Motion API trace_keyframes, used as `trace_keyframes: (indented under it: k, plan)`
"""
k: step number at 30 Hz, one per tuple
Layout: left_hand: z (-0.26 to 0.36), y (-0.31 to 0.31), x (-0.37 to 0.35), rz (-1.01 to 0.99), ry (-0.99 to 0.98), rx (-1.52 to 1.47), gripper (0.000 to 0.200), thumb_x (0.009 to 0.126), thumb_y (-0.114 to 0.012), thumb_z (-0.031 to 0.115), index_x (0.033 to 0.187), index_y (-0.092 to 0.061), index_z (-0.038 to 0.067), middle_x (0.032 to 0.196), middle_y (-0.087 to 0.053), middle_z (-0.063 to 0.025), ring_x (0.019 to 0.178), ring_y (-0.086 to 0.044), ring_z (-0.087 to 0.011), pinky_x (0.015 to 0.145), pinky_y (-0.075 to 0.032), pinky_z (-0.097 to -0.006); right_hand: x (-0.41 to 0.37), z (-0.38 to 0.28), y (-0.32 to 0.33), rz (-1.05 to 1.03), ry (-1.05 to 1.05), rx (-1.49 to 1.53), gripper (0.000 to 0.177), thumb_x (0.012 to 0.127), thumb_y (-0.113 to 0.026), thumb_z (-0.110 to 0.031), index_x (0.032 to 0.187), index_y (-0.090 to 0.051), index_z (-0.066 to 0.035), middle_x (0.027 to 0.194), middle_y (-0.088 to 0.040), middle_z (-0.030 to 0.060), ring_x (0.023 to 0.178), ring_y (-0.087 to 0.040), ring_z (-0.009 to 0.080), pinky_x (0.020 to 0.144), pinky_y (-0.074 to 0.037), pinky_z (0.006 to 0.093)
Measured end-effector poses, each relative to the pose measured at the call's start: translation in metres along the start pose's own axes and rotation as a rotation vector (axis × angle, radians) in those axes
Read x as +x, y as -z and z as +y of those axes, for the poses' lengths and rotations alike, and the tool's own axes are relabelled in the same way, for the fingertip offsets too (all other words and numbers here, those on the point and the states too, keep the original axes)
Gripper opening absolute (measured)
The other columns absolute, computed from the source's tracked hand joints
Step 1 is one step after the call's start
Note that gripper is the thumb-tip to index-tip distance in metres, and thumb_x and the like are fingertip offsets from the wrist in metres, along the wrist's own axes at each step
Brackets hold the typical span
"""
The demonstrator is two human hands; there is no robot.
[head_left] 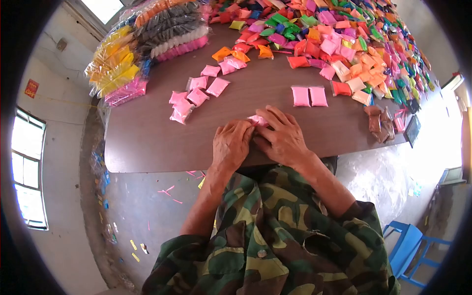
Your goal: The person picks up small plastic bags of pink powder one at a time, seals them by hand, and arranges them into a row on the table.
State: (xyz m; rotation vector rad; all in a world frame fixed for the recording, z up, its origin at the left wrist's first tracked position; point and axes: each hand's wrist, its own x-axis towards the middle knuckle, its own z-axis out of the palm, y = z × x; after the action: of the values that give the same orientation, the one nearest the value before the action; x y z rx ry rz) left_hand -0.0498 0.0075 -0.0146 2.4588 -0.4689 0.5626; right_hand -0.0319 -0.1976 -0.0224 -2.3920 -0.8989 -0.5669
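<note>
Both hands meet just inside the near edge of the table [142, 142], about midway along it. The left hand [232, 146] is curled knuckles up, its fingertips pinching one end of a small pink packet [257, 119]. The right hand [283, 140] lies half closed over the other end, fingers bent down onto it. Neither hand is loose: both grip that one packet, which sits on the wood between them, mostly covered.

Just past the right hand, toward the middle of the table, a pink pair [309, 96] lies flat, side by side and touching. Nearer the left edge, a loose pink cluster [194, 96] is scattered apart from everything else. The far side and far right corner are buried under a mixed heap [339, 39] of orange, green, pink and white packets. Bagged bundles [147, 44] are stacked at the far left corner, and a few brown packets [378, 120] sit by the right edge.

From how it lies, I'd judge that little is done: only a small share of pink ones stands apart, and the heap makes up nearly all that is left.
</note>
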Motion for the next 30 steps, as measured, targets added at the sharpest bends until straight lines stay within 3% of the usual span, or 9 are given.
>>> trace_keyframes:
  k: [6,12,15,27,30]
  plan:
    - [0.001,0.001,-0.006,-0.035,-0.02,0.023,0.012,0.107,-0.069,0.015,0.114,-0.07,0.006,0.119,-0.079,-0.0128,0.115,-0.073,-0.0345,0.099,-0.053,-0.0489,0.001,0.018,0.012,-0.112,0.046,0.136,0.042,0.091,-0.078,-0.016,0.132,-0.072,-0.007,0.157,-0.06,0.0144,0.149,-0.054,0.0365,0.121,-0.046,0.0511]
    - [0.005,0.001,-0.008,0.012,-0.086,0.065,0.012,0.105,-0.07,0.015,0.113,-0.07,0.006,0.124,-0.079,-0.0117,0.12,-0.073,-0.0319,0.103,-0.053,-0.0478,-0.005,0.02,0.018,-0.048,0.015,0.169,0.05,0.093,-0.074,-0.011,0.142,-0.066,-0.004,0.157,-0.06,0.0153,0.149,-0.054,0.0377,0.119,-0.049,0.0507]
    - [0.007,0.002,-0.008,0.003,-0.09,0.098,0.012,0.105,-0.071,0.015,0.113,-0.071,0.007,0.124,-0.079,-0.0116,0.122,-0.072,-0.0321,0.104,-0.053,-0.0485,-0.006,0.021,0.023,-0.118,0.037,0.088,0.054,0.093,-0.076,-0.012,0.145,-0.065,-0.005,0.156,-0.06,0.0145,0.148,-0.055,0.0366,0.118,-0.05,0.0503]
    - [0.006,0.008,-0.01,-0.033,-0.141,0.124,0.015,0.102,-0.072,0.011,0.116,-0.071,0.004,0.132,-0.077,-0.014,0.128,-0.071,-0.0334,0.109,-0.053,-0.0503,-0.002,0.023,0.02,-0.108,0.133,0.057,0.051,0.095,-0.075,-0.013,0.146,-0.068,-0.008,0.152,-0.064,0.0115,0.145,-0.059,0.0336,0.118,-0.051,0.0483]
    - [0.004,0.008,-0.009,-0.016,-0.177,0.148,0.012,0.101,-0.073,0.012,0.11,-0.07,0.006,0.127,-0.078,-0.0105,0.126,-0.071,-0.0295,0.108,-0.052,-0.0479,-0.001,0.02,0.022,-0.118,0.123,0.025,0.05,0.096,-0.075,-0.013,0.145,-0.068,-0.008,0.15,-0.065,0.0114,0.144,-0.06,0.0335,0.118,-0.051,0.0484]
